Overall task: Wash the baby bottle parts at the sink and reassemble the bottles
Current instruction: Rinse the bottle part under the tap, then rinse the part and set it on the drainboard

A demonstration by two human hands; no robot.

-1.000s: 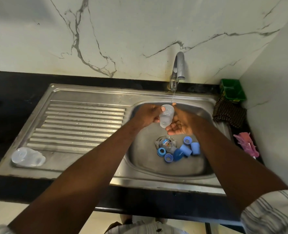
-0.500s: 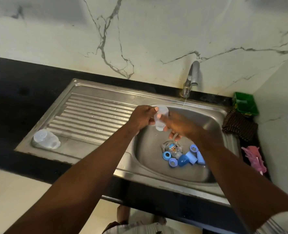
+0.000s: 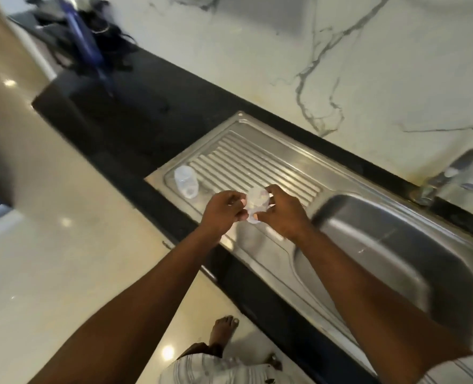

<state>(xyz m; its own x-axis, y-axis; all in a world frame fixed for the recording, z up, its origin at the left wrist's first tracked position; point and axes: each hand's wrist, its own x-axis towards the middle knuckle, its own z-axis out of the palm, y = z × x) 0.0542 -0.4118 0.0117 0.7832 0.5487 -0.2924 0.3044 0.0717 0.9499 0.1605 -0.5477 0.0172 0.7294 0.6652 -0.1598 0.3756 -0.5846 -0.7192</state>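
1. Clear plastic is what I hold: a small baby bottle (image 3: pixel 256 202), see-through and somewhat blurred, sits between my two hands above the ribbed steel drainboard (image 3: pixel 257 164).
2. My left hand (image 3: pixel 224 209) has its fingers curled in, and it pinches the bottle's left side between thumb and fingertips.
3. My right hand (image 3: pixel 282 212) curls round the bottle's right side, with fingers over the upper edge and the thumb low on the near side.
4. The bottle is over the near end of the ribs. I cannot tell whether it touches the steel or hangs just above it.
5. A second bottle (image 3: pixel 185 182), also clear, lies on its side on the flat left corner of the drainboard, left of my hands and apart from them, just beside the ends of the ribs.
6. The basin (image 3: pixel 396 245) opens to the right of my right forearm, and its steel wall shows as a blur.
7. The tap (image 3: pixel 457 173) stands behind the basin at the right edge, against the white marble wall (image 3: pixel 368 65) with its grey veins.
8. A black counter (image 3: pixel 118 120) runs round the sink, and at its far left end sits a dark bag (image 3: pixel 85 42) with a blue part, too blurred to read further.
9. Below the counter I see cream floor (image 3: pixel 49 273) tiles, my bare foot (image 3: pixel 224 331) and, on my right arm, a striped sleeve (image 3: pixel 457 370).
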